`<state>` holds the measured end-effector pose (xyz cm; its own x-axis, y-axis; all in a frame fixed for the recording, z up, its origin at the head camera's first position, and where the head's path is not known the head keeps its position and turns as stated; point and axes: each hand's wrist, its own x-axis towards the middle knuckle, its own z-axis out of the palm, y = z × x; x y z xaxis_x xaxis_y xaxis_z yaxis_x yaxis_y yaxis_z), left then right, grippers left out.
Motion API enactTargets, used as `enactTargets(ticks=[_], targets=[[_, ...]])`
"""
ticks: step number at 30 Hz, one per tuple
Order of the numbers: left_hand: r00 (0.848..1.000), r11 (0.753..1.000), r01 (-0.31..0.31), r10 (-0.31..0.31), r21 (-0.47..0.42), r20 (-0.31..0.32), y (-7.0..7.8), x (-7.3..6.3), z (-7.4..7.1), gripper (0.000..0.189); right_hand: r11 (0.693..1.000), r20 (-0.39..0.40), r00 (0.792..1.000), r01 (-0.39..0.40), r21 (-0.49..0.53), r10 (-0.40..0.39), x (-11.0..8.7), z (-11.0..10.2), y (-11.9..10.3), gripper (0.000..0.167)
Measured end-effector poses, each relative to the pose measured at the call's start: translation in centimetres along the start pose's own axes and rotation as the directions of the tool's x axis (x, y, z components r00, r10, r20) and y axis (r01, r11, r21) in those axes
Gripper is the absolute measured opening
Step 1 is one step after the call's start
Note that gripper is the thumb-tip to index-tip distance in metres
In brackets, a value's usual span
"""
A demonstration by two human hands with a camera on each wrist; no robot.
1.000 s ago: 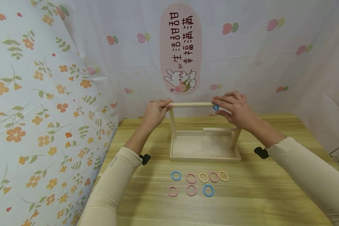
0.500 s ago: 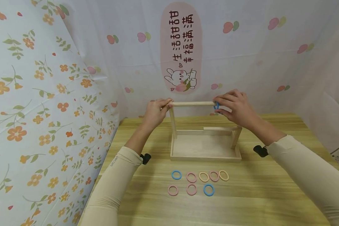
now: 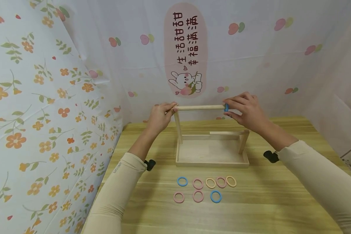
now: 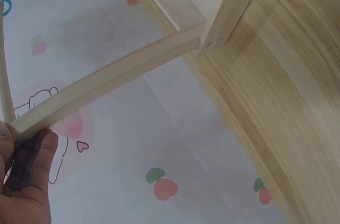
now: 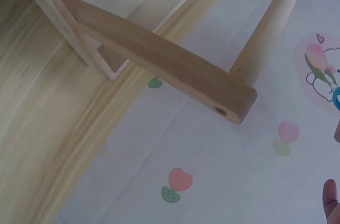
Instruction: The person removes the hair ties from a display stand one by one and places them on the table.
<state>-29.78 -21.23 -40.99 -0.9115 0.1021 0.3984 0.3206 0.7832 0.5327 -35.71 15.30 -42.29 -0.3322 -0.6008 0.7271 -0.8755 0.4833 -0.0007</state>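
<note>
My left hand [image 3: 160, 117] pinches the top of the tall left post [image 3: 178, 126] of a wooden stand, where a long rod [image 3: 200, 107] meets it. At that rod's free right end, my right hand [image 3: 248, 110] pinches a blue ring [image 3: 226, 107] between thumb and fingers. Whether the ring is around the rod's tip or just off it, I cannot tell. Fingers of the left hand [image 4: 34, 173] also show under the post in the left wrist view. Only fingertips and a sliver of blue ring [image 5: 337, 98] enter the right wrist view.
The stand's shallow tray [image 3: 212, 164] sits on the wood-grain table. Its shorter right post [image 3: 243, 143] carries a lower rod [image 3: 226, 133] pointing left. In front lie several loose pink, yellow and blue rings [image 3: 215, 201]. A printed cloth [image 3: 251, 74] hangs close behind.
My right hand has moved slightly right with the blue ring, which now appears more edge-on at the rod's end. The left hand stays on the post.
</note>
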Motion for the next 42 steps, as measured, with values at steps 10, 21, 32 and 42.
enactTargets(ticks=[10,21,32,42], targets=[[1.000,1.000,0.021,-0.021,-0.004,0.009,0.1,-0.1,-0.1,0.038,1.000,-0.044,0.999,-0.005,-0.019,0.004,-0.7,-0.7,0.4,0.069],[1.000,1.000,0.008,-0.008,-0.019,0.003,-0.2,0.0,0.0,0.038,0.998,-0.058,0.998,-0.025,-0.064,0.022,-1.6,-1.7,0.6,0.069],[1.000,1.000,0.010,-0.010,-0.015,0.014,-0.1,0.0,0.0,0.038,0.997,-0.068,0.997,-0.045,-0.068,0.040,-2.3,-2.3,0.9,0.067],[1.000,1.000,0.025,-0.025,0.002,0.017,-0.1,0.1,0.0,0.039,0.998,-0.072,0.997,-0.028,-0.059,0.024,-2.9,-2.6,0.7,0.063]])
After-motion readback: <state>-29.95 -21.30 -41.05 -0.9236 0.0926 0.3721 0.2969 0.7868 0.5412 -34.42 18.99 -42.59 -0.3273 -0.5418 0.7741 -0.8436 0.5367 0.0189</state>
